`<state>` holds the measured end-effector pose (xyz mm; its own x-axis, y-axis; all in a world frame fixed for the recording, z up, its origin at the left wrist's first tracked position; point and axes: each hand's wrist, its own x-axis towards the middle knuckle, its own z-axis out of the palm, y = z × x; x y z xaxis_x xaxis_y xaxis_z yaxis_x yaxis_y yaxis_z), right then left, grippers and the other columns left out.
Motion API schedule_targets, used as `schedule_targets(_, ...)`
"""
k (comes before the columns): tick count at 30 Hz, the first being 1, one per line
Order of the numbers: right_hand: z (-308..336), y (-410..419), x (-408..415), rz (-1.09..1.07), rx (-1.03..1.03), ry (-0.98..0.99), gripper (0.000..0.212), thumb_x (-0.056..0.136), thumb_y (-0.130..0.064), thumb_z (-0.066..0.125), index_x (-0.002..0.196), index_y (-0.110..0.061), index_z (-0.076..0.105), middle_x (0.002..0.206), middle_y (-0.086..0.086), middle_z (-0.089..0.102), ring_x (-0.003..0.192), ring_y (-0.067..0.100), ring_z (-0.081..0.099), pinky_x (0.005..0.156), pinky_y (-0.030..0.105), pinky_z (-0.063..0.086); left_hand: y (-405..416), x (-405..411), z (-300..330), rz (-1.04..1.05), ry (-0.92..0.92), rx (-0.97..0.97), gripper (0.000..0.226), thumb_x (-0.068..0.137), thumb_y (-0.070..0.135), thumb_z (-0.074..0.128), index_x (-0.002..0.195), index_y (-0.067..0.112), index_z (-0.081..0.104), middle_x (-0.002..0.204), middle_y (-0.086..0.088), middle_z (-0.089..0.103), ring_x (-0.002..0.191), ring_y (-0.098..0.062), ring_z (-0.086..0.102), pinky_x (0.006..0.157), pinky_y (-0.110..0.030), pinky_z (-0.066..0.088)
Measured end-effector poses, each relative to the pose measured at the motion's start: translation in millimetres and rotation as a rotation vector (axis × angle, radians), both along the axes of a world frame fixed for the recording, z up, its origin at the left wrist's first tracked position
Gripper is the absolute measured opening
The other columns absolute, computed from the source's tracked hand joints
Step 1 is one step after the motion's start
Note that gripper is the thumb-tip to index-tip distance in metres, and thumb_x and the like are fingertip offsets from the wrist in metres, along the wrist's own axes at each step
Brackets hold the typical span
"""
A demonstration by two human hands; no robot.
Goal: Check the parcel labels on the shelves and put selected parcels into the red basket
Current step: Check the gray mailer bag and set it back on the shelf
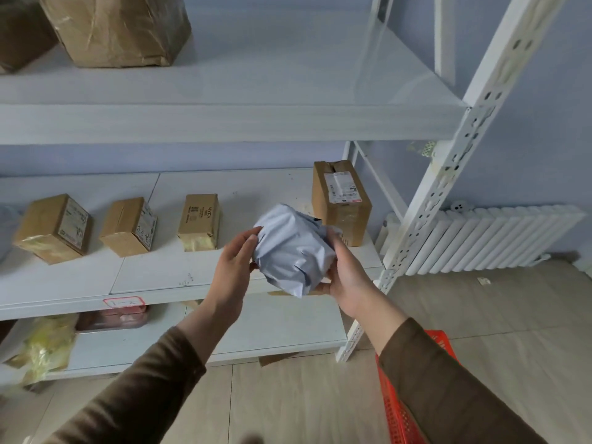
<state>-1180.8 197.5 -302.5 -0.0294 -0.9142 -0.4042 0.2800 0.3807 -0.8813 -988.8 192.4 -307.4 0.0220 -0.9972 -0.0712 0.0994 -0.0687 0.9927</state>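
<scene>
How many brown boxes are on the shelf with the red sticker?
4 on the middle shelf: far-left box, second box, third box, and right box behind the gray parcel. More may hide past the left edge.

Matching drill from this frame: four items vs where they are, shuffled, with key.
Items:
1. grey poly-bag parcel
2. red basket
3. labelled tall box
4. yellow bag

Places:
A. right end of the middle shelf
B. bottom shelf, left
C. held between both hands, left and right
D. floor, under the right forearm

Pairs: 1-C, 2-D, 3-A, 4-B
</scene>
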Motion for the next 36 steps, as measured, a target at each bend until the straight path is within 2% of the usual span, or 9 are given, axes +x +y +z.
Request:
schedule_targets(4, 9.6, 5.1, -2.8, 0.038, -0.251, 0.32, 0.045, 0.098, -0.058, 0.055, 0.137, -0.035, 0.059, 0.128, -0.007, 0.069, 0.12, 0.02, 0.065, 0.096, 0.037, 0.054, 2.2, 5.8, -2.0, -0.105, 0.009, 0.091, 0.051, 0.108, 0.054, 0.039, 0.124, 0.018, 0.07, 0.12, -0.003, 0.075, 0.118, -0.021, 0.067, 0.104, -0.039, 0.049)
schedule_targets(8, 0.3, 18.3, 4.4, 0.109, -0.716, 0.927, 0.063, 0.097, -0.052, 0.057, 0.154, -0.029, 0.04, 0.149, -0.007, 0.052, 0.127, 0.019, 0.052, 0.098, 0.033, 0.053, -1.5, 7.7, -12.1, -0.181, 0.08, 0.146, 0.067, 0.099, 0.071, 0.04, 0.139, 0.024, 0.065, 0.135, 0.001, 0.071, 0.129, -0.021, 0.063, 0.116, -0.046, 0.042)
schedule_targets(12, -0.6, 34.4, 24.9, 0.196, -0.955, 1.24, 0.083, 0.091, -0.066, 0.055, 0.157, -0.017, 0.04, 0.162, 0.002, 0.041, 0.143, 0.023, 0.038, 0.117, 0.035, 0.034, -2.2, 5.0, -25.8, -0.217, 0.254, 0.179, 0.049, 0.114, 0.038, 0.029, 0.141, 0.014, 0.062, 0.138, -0.016, 0.068, 0.13, -0.036, 0.062, 0.102, -0.048, 0.055)
schedule_targets(16, 3.9, 36.7, 30.9, 0.048, -1.066, 0.987, 0.035, 0.103, -0.022, 0.059, 0.135, -0.007, 0.06, 0.141, 0.005, 0.06, 0.133, 0.021, 0.051, 0.107, 0.038, 0.049, -1.3, 3.7, -30.1, -0.146, 0.417, 0.245, 0.042, 0.114, 0.013, 0.028, 0.126, 0.01, 0.069, 0.141, -0.016, 0.064, 0.107, -0.026, 0.076, 0.082, -0.037, 0.064)
schedule_targets(18, 0.5, 30.3, 27.9, -0.11, -1.045, 0.97, 0.037, 0.098, -0.013, 0.066, 0.133, -0.005, 0.058, 0.139, 0.008, 0.056, 0.131, 0.022, 0.048, 0.107, 0.035, 0.047, -7.2, 5.2, -34.9, -0.125, 0.456, 0.283, 0.039, 0.114, 0.017, 0.031, 0.14, 0.007, 0.058, 0.153, -0.014, 0.053, 0.121, -0.029, 0.07, 0.096, -0.043, 0.061)
schedule_targets(24, 0.5, 13.8, 16.7, 0.004, -0.446, 0.51, 0.107, 0.075, -0.049, 0.087, 0.158, -0.035, 0.02, 0.163, -0.011, 0.027, 0.149, 0.013, 0.028, 0.12, 0.037, 0.029, -19.2, 4.4, -41.7, -0.135, 0.533, 0.312, 0.049, 0.109, 0.032, 0.042, 0.154, 0.014, 0.047, 0.15, -0.02, 0.057, 0.139, -0.043, 0.053, 0.117, -0.06, 0.039)
schedule_targets(29, -22.5, -5.2, 17.8, 0.192, 0.018, 0.069, 0.088, 0.065, -0.06, 0.087, 0.14, -0.032, 0.05, 0.123, -0.002, 0.074, 0.109, 0.019, 0.071, 0.081, 0.033, 0.054, -25.7, 7.4, -56.8, -0.107, 0.401, 0.382, 0.044, 0.11, 0.019, 0.031, 0.146, 0.015, 0.055, 0.145, -0.017, 0.063, 0.132, -0.039, 0.06, 0.115, -0.06, 0.042)
schedule_targets(33, -54.4, -27.0, 28.1, 0.075, 0.099, -0.011, 0.089, 0.061, -0.062, 0.088, 0.131, -0.02, 0.052, 0.121, 0.011, 0.073, 0.103, 0.028, 0.072, 0.084, 0.043, 0.059, -27.7, 22.0, -60.6, 0.006, 0.259, 0.372, 0.044, 0.109, 0.049, 0.038, 0.133, 0.023, 0.064, 0.134, -0.012, 0.069, 0.117, -0.03, 0.067, 0.098, -0.045, 0.054)
schedule_targets(36, -70.4, -51.5, 38.6, 0.025, 0.128, 0.067, 0.115, 0.038, -0.077, 0.089, 0.129, -0.017, 0.055, 0.117, 0.012, 0.073, 0.107, 0.029, 0.07, 0.094, 0.045, 0.056, -37.2, 30.2, -66.0, -0.032, 0.204, 0.346, 0.066, 0.095, 0.077, 0.043, 0.143, 0.033, 0.058, 0.139, -0.003, 0.066, 0.13, -0.025, 0.06, 0.11, -0.047, 0.043)
